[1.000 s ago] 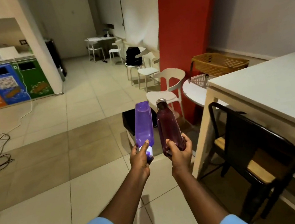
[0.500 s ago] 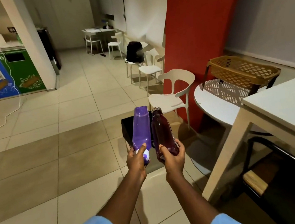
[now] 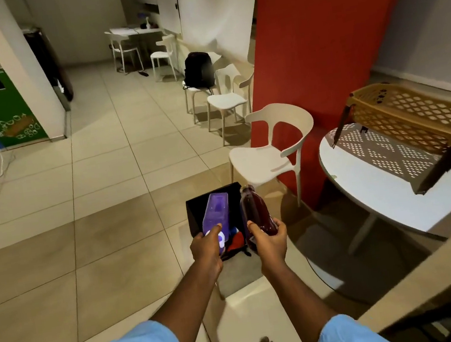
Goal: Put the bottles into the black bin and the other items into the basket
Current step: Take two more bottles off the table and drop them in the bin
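The left hand [image 3: 205,249] grips the purple bottle [image 3: 215,211] at its white end, fingers [image 3: 215,228] curled round it. The right hand [image 3: 270,241] grips the maroon bottle [image 3: 254,210] by its base, cap pointing away. Both bottles tilt forward, side by side, above the open black bin [image 3: 195,212] on the floor, which holds something red and blue. The purple one looks like stiff, light plastic that should tolerate a short drop. The maroon one is smooth and glossy, probably heavier and more slippery, and whether it is glass or metal cannot be told. A full wrap round its body suits it, and lowering it in seems safer. The basket [image 3: 413,112] sits on the round surface [image 3: 380,186], well apart.
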Demonstrator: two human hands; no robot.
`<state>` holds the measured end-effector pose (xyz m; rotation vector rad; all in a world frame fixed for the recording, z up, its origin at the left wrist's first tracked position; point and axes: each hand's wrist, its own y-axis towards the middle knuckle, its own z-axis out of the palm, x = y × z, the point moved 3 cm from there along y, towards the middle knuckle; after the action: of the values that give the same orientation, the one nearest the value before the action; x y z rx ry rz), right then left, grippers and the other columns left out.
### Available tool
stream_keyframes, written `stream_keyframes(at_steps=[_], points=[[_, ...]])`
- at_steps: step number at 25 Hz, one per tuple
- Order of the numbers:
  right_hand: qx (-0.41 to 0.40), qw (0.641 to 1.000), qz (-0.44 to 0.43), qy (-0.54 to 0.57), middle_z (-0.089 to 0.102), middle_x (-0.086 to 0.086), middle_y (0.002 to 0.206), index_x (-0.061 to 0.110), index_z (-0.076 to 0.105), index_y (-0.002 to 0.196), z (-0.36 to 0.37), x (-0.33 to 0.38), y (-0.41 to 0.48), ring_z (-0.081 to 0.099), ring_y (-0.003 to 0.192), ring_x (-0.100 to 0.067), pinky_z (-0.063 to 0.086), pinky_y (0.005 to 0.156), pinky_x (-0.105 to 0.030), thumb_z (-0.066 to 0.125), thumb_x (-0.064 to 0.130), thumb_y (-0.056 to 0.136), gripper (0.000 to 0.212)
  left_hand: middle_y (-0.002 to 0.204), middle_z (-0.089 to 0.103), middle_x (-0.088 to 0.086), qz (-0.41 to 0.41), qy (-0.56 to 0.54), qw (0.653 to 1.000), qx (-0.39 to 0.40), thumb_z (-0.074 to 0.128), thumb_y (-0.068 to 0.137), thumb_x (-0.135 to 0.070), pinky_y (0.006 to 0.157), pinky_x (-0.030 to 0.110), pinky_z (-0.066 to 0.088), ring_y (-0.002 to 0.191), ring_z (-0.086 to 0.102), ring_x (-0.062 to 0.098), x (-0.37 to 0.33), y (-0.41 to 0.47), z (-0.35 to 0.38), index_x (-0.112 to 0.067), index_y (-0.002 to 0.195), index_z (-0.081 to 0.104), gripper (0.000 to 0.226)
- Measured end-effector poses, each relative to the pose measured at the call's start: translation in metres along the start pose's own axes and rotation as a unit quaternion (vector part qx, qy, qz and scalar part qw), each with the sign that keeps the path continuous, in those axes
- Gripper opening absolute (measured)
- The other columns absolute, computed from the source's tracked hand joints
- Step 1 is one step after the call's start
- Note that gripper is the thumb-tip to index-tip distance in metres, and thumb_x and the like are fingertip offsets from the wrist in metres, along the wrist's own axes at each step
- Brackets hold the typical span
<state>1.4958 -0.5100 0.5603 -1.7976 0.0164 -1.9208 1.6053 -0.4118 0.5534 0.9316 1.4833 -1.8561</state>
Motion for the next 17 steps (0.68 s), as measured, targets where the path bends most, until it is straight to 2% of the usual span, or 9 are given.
stream_keyframes(at_steps=[4,7,11,14,17], points=[[0.013,0.997,0.059,-0.038,0.055,-0.008,0.126,0.020,0.042,0.137,0.038,-0.010,0.087,0.060,0.104,-0.024,0.058,0.078,-0.034,0.081,0.023,0.075,0.073,0.099,0.059,0.016,-0.021,0.045,0.999,-0.010,0.074,0.083,-0.019,0.068,0.035,0.054,0.085,0.058,0.029,-0.023,0.076,0.031,0.004,0.114,0.059,0.041],[0.030,0.989,0.092,-0.109,0.055,-0.009,0.125,0.021,0.044,0.134,0.061,-0.014,0.156,0.060,0.104,-0.027,0.058,0.086,-0.043,0.083,0.025,0.072,0.074,0.099,0.056,0.018,-0.049,0.079,0.995,-0.024,0.074,0.083,-0.016,0.062,0.033,0.052,0.086,0.057,0.031,-0.036,0.134,0.058,0.008,0.114,0.058,0.043],[0.075,0.973,0.114,-0.184,0.055,-0.011,0.124,0.020,0.041,0.135,0.091,-0.009,0.230,0.062,0.101,-0.027,0.057,0.087,-0.047,0.083,0.027,0.071,0.076,0.100,0.059,0.021,-0.061,0.118,0.991,-0.017,0.075,0.082,-0.018,0.072,0.038,0.054,0.087,0.059,0.032,-0.047,0.195,0.093,0.009,0.113,0.059,0.044],[0.097,0.965,0.125,-0.211,0.057,-0.010,0.120,0.017,0.041,0.135,0.113,-0.013,0.264,0.063,0.096,-0.025,0.057,0.087,-0.047,0.083,0.023,0.071,0.077,0.102,0.064,0.025,-0.048,0.222,0.973,-0.029,0.078,0.079,-0.022,0.078,0.043,0.058,0.088,0.065,0.036,-0.056,0.238,0.108,0.009,0.111,0.062,0.048],[0.103,0.958,0.138,-0.231,0.057,-0.011,0.122,0.017,0.038,0.137,0.135,-0.017,0.292,0.063,0.102,-0.028,0.056,0.090,-0.049,0.084,0.024,0.070,0.081,0.097,0.063,0.016,-0.025,0.340,0.940,-0.023,0.076,0.080,-0.031,0.067,0.033,0.053,0.082,0.062,0.027,-0.075,0.279,0.122,0.004,0.116,0.060,0.053]])
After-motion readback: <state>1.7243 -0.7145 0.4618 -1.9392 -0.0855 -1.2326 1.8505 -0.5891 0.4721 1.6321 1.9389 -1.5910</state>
